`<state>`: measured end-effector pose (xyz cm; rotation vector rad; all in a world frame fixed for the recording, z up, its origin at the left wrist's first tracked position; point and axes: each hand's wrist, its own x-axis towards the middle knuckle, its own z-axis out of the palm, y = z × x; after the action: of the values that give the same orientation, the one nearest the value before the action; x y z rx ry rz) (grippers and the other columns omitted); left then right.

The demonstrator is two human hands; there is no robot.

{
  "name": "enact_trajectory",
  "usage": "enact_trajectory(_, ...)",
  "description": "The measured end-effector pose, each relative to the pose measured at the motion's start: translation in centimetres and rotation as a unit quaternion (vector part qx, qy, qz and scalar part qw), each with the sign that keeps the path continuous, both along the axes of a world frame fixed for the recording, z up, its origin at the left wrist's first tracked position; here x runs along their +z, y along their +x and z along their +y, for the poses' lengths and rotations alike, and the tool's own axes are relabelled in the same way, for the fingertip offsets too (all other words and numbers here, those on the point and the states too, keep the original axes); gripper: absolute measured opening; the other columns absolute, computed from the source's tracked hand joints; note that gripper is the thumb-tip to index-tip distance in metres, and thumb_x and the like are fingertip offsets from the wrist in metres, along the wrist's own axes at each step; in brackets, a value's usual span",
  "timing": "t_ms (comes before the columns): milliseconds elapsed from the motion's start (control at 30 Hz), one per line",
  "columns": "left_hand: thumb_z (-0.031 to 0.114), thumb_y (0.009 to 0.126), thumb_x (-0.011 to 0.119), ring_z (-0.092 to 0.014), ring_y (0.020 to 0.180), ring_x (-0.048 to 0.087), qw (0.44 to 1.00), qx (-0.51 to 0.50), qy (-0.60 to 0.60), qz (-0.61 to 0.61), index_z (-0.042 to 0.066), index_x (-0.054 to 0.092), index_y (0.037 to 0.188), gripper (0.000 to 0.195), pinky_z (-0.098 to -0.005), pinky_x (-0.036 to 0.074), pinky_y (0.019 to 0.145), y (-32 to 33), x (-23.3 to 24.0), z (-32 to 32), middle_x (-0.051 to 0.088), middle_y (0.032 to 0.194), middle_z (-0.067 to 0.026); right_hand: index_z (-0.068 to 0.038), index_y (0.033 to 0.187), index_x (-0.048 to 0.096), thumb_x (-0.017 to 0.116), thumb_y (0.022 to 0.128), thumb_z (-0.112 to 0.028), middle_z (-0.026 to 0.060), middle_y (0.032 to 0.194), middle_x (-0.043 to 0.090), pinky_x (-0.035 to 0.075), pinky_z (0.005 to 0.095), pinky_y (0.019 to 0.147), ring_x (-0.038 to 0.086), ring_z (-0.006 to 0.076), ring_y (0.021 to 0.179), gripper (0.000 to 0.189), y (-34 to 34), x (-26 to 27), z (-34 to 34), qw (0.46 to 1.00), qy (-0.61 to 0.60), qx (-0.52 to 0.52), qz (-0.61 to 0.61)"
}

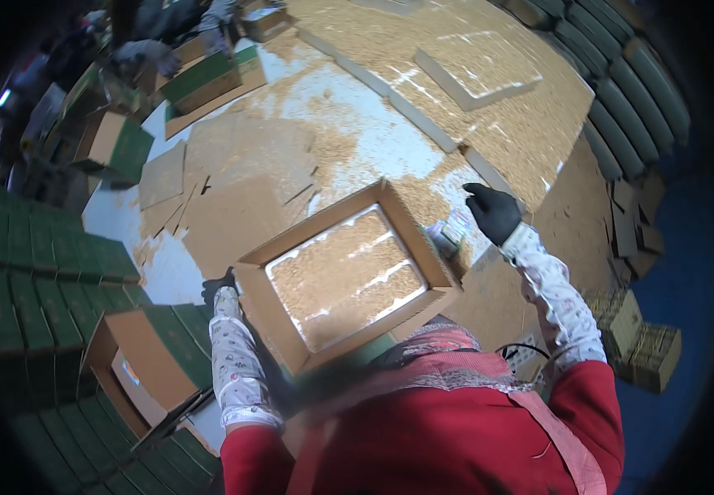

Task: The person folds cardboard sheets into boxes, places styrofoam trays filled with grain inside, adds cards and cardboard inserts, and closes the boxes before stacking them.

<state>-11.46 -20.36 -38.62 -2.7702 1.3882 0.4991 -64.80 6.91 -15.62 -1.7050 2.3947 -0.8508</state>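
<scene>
An open cardboard box stands before me, tilted in the view, with a white-edged tray or block covered in tan shavings or grain inside. My left hand, in a black glove, is at the box's left corner; its fingers are partly hidden. Off the box's right side, my right hand, also black-gloved, hovers over the table's edge with bent fingers and nothing visible in it. Just left of it, small printed packets lie beside the box.
Flat cardboard sheets and loose shavings cover parts of the white table. Grey strips border shavings-covered blocks. Green cartons are stacked left, with an open carton nearby. Another person's gloved hands are at the far left.
</scene>
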Motion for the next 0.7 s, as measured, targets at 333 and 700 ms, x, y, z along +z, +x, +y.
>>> enact_trajectory(333, 0.017, 0.080, 0.063, -0.019, 0.074, 0.058, 0.807, 0.003, -0.202, 0.555, 0.009, 0.051, 0.110, 0.034, -0.0256, 0.043, 0.051, 0.2, 10.4, 0.4, 0.059, 0.094, -0.0063, -0.008, 0.087, 0.055, 0.056, 0.073, -0.029, 0.0149, 0.084, 0.059, 0.046, 0.0415, 0.074, 0.058, 0.0317, 0.082, 0.026, -2.9, -16.5, 2.0, 0.943, 0.329, -0.051, -0.031)
enact_trajectory(700, 0.006, 0.074, 0.053, -0.023, 0.111, 0.047, 0.851, -0.052, -0.010, 0.523, -0.004, 0.049, 0.118, 0.045, -0.0338, 0.033, 0.096, -14.2, 35.6, 23.3, 0.050, 0.120, -0.0144, -0.006, 0.084, 0.058, 0.055, 0.074, -0.023, 0.0136, 0.072, 0.060, 0.047, 0.0344, 0.064, 0.060, 0.0258, 0.070, 0.020, -3.8, -12.9, -0.7, 0.949, 0.100, -0.118, -0.273)
